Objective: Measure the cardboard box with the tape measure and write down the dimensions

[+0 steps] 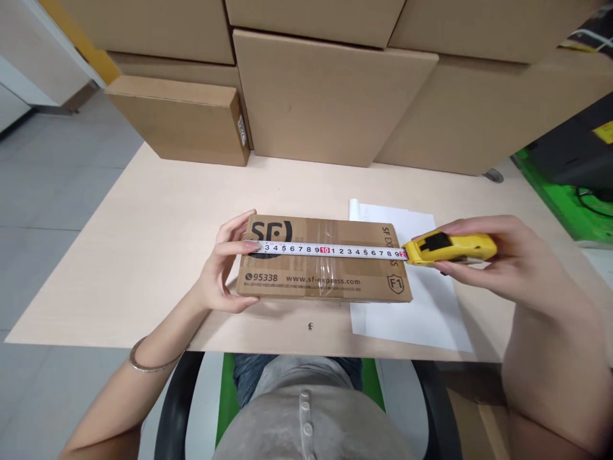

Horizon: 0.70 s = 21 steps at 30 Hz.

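Observation:
A small brown cardboard box (297,291) with black SF print lies near the table's front edge. Across its top runs the white blade of a tape measure (450,247), with numbers facing up. My right hand (507,262) grips the yellow case just off the box's right end; a red 20 mark shows beside the case mouth. At the left end, my left hand (225,268) is wrapped around the box, one fingertip pressing the blade's end onto it. That fingertip hides the end of the blade.
White paper sheets (407,326) lie partly under the box. Large cardboard boxes (330,96) stand along the table's back, with a flatter carton (182,124) at the left. Chair armrests (177,402) flank my lap. Dark equipment on green (569,185) is at the right.

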### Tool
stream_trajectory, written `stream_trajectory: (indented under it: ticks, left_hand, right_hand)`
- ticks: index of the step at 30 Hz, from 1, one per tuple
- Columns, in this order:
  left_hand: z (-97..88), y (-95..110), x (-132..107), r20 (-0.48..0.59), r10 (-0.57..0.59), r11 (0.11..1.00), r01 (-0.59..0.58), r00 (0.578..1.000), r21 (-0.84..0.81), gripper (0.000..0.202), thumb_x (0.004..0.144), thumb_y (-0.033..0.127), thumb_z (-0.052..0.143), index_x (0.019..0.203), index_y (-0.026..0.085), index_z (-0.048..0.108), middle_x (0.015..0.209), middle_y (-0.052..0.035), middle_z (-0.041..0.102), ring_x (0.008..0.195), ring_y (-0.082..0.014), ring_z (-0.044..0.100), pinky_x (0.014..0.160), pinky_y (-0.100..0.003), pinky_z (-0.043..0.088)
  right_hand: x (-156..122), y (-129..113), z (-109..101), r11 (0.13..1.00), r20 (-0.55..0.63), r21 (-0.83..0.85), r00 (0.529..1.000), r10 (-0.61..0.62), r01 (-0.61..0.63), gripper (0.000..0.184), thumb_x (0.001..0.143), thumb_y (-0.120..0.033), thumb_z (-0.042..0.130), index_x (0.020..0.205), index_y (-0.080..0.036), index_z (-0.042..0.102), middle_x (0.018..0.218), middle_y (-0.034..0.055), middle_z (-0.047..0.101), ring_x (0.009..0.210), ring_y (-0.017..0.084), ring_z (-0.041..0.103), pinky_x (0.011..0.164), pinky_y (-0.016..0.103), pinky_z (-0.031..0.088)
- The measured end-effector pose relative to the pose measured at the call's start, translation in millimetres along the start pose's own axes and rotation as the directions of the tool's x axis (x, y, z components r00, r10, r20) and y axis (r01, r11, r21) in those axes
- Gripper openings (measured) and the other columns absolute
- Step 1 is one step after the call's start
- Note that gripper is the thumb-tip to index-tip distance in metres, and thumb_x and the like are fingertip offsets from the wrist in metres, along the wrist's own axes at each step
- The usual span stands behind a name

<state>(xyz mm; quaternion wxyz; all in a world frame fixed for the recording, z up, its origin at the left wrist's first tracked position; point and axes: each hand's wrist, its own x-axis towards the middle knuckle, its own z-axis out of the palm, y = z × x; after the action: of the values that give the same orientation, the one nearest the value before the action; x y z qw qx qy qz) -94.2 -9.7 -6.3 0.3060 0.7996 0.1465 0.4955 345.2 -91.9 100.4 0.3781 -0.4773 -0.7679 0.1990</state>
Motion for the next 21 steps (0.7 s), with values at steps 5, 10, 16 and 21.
stream_trajectory:
  ticks: [5,10,16,21]
  left_hand:
    - [-2.7,-7,1,0.015,0.079,0.997,-0.079,0.997,0.027,0.089,0.069,0.052,0.092,0.148,0.036,0.056,0.167,-0.0125,0.046,0.158,-0.0422,0.043,0.123,-0.069,0.046]
    - [-2.5,-7,0,0.016,0.075,0.997,-0.075,0.997,0.034,0.088,0.07,0.054,0.092,0.148,0.036,0.055,0.169,-0.0123,0.044,0.158,-0.0418,0.043,0.123,-0.068,0.045]
    - [-2.8,-4,-1,0.032,0.074,0.996,-0.076,0.997,0.039,0.089,0.073,0.054,0.09,0.151,0.036,0.053,0.172,-0.0125,0.041,0.16,-0.0411,0.039,0.125,-0.068,0.042]
    - [-3.9,-7,-3,0.03,0.069,0.997,-0.07,0.997,0.038,0.097,0.07,0.056,0.093,0.155,0.038,0.05,0.172,-0.0119,0.041,0.161,-0.0433,0.038,0.125,-0.069,0.041]
  right_hand:
    - [-2,10,3,0.999,-0.002,-0.022,0.999,-0.034,0.034,0.054,0.081,-0.028,0.089,0.129,-0.044,0.072,0.116,0.0012,0.08,0.085,0.024,0.08,0.069,0.035,0.068]
    - [-2,5,3,0.998,0.005,-0.044,0.999,-0.038,0.038,0.052,0.083,-0.028,0.087,0.129,-0.044,0.071,0.115,0.0024,0.08,0.081,0.025,0.08,0.065,0.038,0.066]
    - [11,-22,-7,0.989,0.082,-0.143,0.996,-0.038,0.05,0.042,0.084,-0.042,0.086,0.123,-0.04,0.073,0.105,0.0034,0.081,0.075,0.026,0.077,0.061,0.039,0.061]
    - [47,-52,22,0.978,0.223,-0.187,0.974,-0.045,0.088,0.054,0.092,-0.051,0.076,0.141,-0.033,0.061,0.103,0.0048,0.081,0.07,0.024,0.075,0.057,0.036,0.056]
